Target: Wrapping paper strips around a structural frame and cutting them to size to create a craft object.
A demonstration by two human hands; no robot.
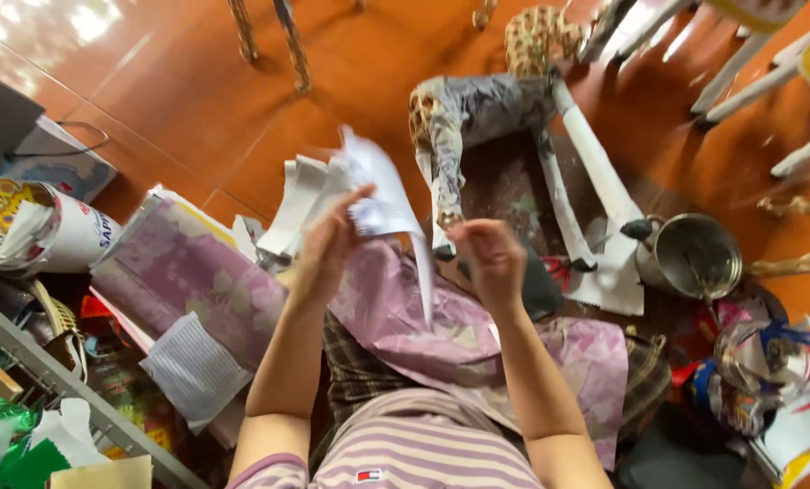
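Observation:
My left hand (325, 246) is raised above my lap and pinches a crumpled piece of white paper (379, 186), which blurs with motion. A thin strip of that paper hangs down between my hands. My right hand (489, 256) is closed in a loose fist just right of the strip; whether it grips the strip is unclear. Under both hands a purple floral sheet (405, 317) covers my lap. Beyond my hands stands a papier-mâché giraffe figure (477, 118) with patterned legs and bare white paper legs.
A metal pot (697, 255) sits on the orange floor at right, with plastic tubs (790, 398) near it. A white bucket (56, 231) and a folded purple sheet (183, 272) lie at left. White chair legs (749, 63) stand at top right.

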